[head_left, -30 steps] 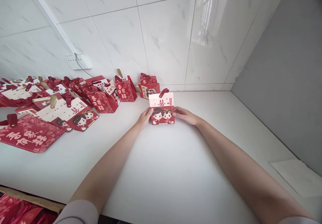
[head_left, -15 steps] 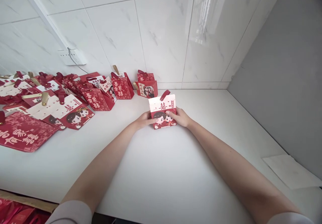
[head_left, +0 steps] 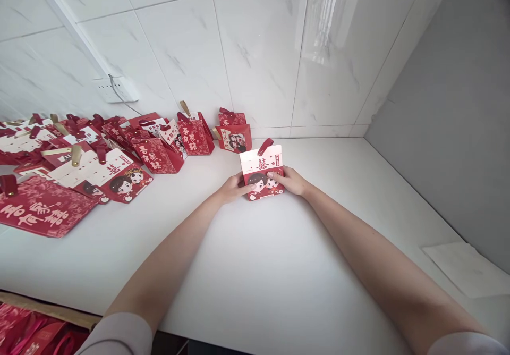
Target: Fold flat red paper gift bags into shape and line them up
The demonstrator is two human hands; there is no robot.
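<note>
- I see a box [head_left: 262,155] at the centre of the frame, red below and white above, with a dark red strap; its inside is hidden from me.
- The left hand [head_left: 231,189] grips its left side, thumb on the front; the right hand [head_left: 294,180] holds the right side, thumb also across the front.
- Whether its base touches the counter [head_left: 258,270], I can't tell.
- At lower left, a carton [head_left: 48,309] holds red packages [head_left: 42,339].
- Strapped boxes [head_left: 155,155] crowd the left of the frame; two more [head_left: 235,138] stand near the tiled wall [head_left: 258,62], upper centre.
- The counter is white, with a pale sheet [head_left: 466,267] at lower right.
- A socket [head_left: 115,89] sits upper left, a grey panel [head_left: 450,105] upper right.
</note>
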